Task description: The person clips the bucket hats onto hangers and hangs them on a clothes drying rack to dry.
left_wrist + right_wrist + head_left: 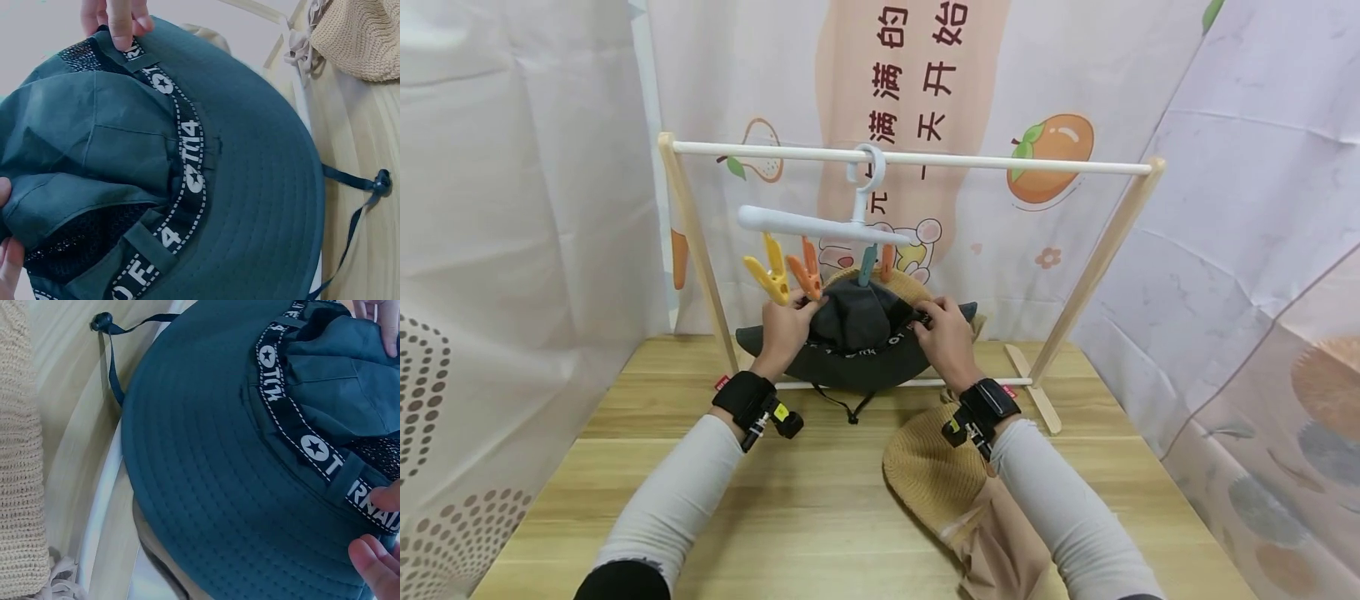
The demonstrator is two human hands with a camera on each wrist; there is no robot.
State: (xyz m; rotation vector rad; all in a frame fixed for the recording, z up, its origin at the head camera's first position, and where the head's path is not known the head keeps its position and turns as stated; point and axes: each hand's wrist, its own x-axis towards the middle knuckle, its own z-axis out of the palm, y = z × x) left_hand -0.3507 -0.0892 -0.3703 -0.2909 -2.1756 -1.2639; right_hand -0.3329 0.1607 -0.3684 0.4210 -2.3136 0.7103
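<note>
A dark green brimmed hat (861, 367) hangs below a pale hanger (805, 223), its inside facing me and its crown close under a teal clip (868, 267). White lettering runs along the inner band (190, 150). My left hand (786, 329) grips the hat's left side, just below an orange clip (806, 271) and a yellow clip (769, 272). On the other side, my right hand (946, 342) pinches the band, with the thumb (386, 496) on the lettering and fingers below. A chin cord (850, 410) dangles under the brim.
A wooden rack with a white top rail (970, 160) carries the hanger. Behind the green hat shows a tan hat (913, 287). Another tan knitted hat (928, 467) with brown fabric lies on the wooden table (805, 517), near my right forearm. Printed curtains (737, 75) surround the table.
</note>
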